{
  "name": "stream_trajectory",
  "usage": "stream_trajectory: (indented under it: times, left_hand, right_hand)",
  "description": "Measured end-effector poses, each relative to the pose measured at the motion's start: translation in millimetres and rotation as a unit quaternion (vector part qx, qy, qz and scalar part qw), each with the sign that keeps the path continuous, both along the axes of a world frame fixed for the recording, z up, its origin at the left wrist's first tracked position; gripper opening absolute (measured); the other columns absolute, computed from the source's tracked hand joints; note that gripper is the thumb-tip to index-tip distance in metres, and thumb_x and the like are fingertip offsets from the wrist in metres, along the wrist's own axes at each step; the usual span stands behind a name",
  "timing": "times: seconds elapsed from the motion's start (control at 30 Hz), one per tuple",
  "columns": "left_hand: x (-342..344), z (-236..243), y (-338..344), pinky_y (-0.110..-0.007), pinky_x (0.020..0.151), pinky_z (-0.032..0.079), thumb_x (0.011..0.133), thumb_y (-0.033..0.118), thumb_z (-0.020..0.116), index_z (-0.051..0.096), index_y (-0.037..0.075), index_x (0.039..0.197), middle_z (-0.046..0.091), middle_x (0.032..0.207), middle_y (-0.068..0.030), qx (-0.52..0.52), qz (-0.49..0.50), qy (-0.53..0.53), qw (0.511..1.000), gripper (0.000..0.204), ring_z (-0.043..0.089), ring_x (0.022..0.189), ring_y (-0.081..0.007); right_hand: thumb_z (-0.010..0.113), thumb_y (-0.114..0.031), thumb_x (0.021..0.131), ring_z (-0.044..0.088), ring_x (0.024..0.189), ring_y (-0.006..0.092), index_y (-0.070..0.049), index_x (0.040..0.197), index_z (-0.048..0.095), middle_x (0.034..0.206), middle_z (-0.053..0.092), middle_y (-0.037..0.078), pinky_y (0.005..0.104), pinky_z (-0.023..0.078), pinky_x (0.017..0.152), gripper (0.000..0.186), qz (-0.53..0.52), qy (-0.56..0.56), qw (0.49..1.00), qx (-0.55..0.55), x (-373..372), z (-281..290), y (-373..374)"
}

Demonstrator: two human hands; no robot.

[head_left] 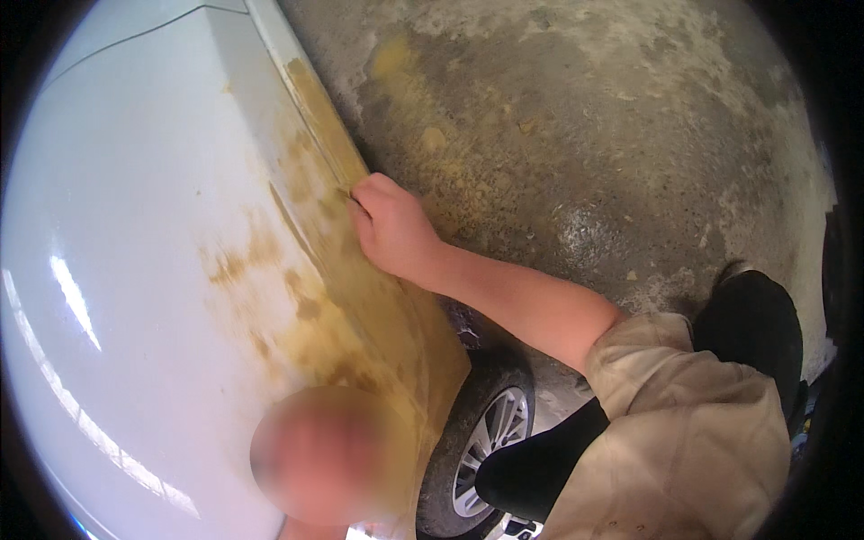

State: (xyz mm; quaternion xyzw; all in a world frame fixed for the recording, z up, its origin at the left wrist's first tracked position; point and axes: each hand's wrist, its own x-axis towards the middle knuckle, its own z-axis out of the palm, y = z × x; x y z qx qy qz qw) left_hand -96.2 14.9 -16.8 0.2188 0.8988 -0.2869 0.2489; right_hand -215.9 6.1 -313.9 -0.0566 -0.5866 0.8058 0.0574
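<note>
We had a hand curled shut against the white car's fender edge, knuckles up, right on the tan filler patch, though what it pinched we couldn't tell, nor whose arm it was. Below the patch sat the wheel, and beside the car lay stained concrete floor. Our own two hands weren't showing.

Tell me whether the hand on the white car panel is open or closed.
Closed. The hand is curled into a fist, knuckles up, pressed on the yellow-brown smeared edge of the white car panel. Whether it grips anything cannot be told.
</note>
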Motion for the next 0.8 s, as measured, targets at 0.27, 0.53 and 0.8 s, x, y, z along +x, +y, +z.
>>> stream_trajectory:
  times: [0.27,0.53,0.8]
  left_hand:
    - [4.9,0.3,0.4,-0.049,0.083,0.047,0.076,0.026,0.076,0.065,0.013,0.089,0.059,0.092,-0.0067,-0.013,0.002,0.003,1.0,0.021,0.059,0.088,-0.0313]
    - [-0.6,-0.2,0.9,-0.048,0.083,0.046,0.077,0.025,0.075,0.066,0.013,0.09,0.06,0.094,-0.0077,-0.001,-0.004,-0.013,1.0,0.019,0.059,0.089,-0.0316]
    - [-0.2,5.3,6.4,-0.049,0.086,0.048,0.08,0.024,0.073,0.067,0.011,0.095,0.061,0.095,-0.0084,-0.007,-0.016,-0.001,1.0,0.021,0.06,0.091,-0.0333]
  right_hand:
    - [0.059,-0.01,0.095,0.062,0.098,0.0461,0.003,0.101,0.067,0.106,0.062,0.024,0.0546,0.052,0.086,0.016,0.046,-0.009,0.996,0.073,-23.1,2.7,-1.5]
    - [0.061,-0.01,0.098,0.06,0.094,0.0463,0.005,0.094,0.063,0.098,0.06,0.026,0.0511,0.05,0.082,0.015,-0.011,0.042,0.997,0.062,7.5,2.1,-2.8]
    - [0.061,-0.008,0.099,0.058,0.092,0.0446,0.005,0.097,0.063,0.094,0.058,0.024,0.0491,0.051,0.081,0.013,0.037,-0.032,0.999,-0.023,81.2,11.7,5.0]
